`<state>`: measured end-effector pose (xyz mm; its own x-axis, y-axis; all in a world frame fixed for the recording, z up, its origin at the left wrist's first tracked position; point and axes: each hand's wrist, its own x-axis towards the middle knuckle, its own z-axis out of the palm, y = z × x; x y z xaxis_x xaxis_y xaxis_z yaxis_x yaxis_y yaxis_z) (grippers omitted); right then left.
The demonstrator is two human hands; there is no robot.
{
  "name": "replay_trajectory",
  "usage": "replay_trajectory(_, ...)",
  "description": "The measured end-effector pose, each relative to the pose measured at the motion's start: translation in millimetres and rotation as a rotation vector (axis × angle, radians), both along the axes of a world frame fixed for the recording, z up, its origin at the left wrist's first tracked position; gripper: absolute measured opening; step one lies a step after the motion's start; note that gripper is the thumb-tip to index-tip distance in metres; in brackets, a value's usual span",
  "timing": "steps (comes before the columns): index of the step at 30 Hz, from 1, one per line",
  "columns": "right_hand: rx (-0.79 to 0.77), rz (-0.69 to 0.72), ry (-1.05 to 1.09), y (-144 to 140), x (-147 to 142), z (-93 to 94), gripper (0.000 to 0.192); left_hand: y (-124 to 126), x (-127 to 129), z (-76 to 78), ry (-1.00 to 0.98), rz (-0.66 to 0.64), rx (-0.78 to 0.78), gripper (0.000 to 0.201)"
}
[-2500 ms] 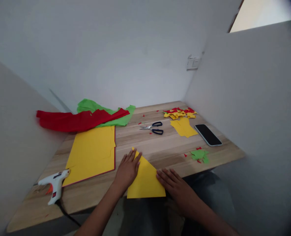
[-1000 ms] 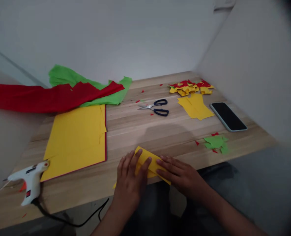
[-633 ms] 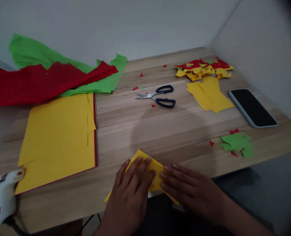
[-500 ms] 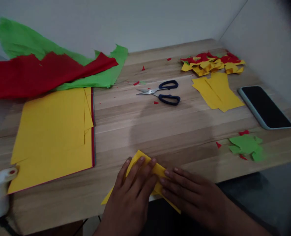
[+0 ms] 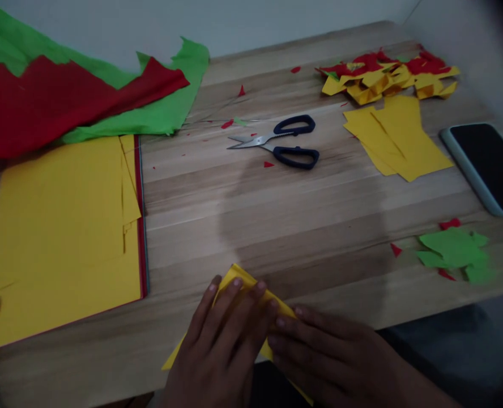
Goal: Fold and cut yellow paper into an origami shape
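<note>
A folded yellow paper [image 5: 239,278] lies at the front edge of the wooden table [image 5: 302,215]. My left hand [image 5: 221,345] presses flat on it with the fingers spread, covering most of it. My right hand [image 5: 328,357] lies flat on the paper's right part, its fingertips touching those of the left hand. Only the paper's top corner and a lower left tip show. Neither hand grips anything.
Black-handled scissors [image 5: 277,144] lie mid-table. Large yellow sheets [image 5: 64,226] sit at left, red and green crepe paper [image 5: 64,96] behind them. Yellow cut pieces [image 5: 398,139], a scrap pile [image 5: 387,73], a phone [image 5: 489,167], and green scraps [image 5: 455,255] lie at right.
The yellow triangle has been folded into a smaller shape. Both hands have closed in over it and press it down. The view has dipped lower and closer to the table.
</note>
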<state>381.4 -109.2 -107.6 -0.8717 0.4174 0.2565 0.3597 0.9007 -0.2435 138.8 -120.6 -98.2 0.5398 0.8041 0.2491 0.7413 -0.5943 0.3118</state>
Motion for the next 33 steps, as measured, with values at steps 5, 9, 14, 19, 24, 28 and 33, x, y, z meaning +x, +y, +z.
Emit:
replay_trajectory(5,0.0,0.009,-0.007,-1,-2,2.7,0.04,1,1,1.1,0.038,-0.035,-0.024,0.04)
replay_trajectory(9,0.011,-0.113,0.037,-7,-2,3.9,0.041,3,1,1.4,0.075,-0.039,-0.059,0.042)
replay_trajectory(14,0.019,-0.192,0.08,-11,7,1.5,0.044,3,1,-0.3,0.047,-0.039,-0.074,0.039)
replay_trajectory(19,0.034,-0.152,0.082,-13,9,-1.9,0.041,2,0,-1.4,0.023,-0.026,-0.086,0.035)
replay_trajectory(24,0.033,-0.165,0.109,-15,8,-4.2,0.038,2,1,-1.3,0.029,-0.033,-0.088,0.035)
replay_trajectory(28,0.022,-0.163,0.092,-14,7,-1.8,0.037,3,2,0.7,0.045,-0.037,-0.068,0.038)
replay_trajectory(33,0.0,-0.163,0.074,-13,7,-0.4,0.038,5,3,3.7,0.098,-0.014,-0.109,0.042)
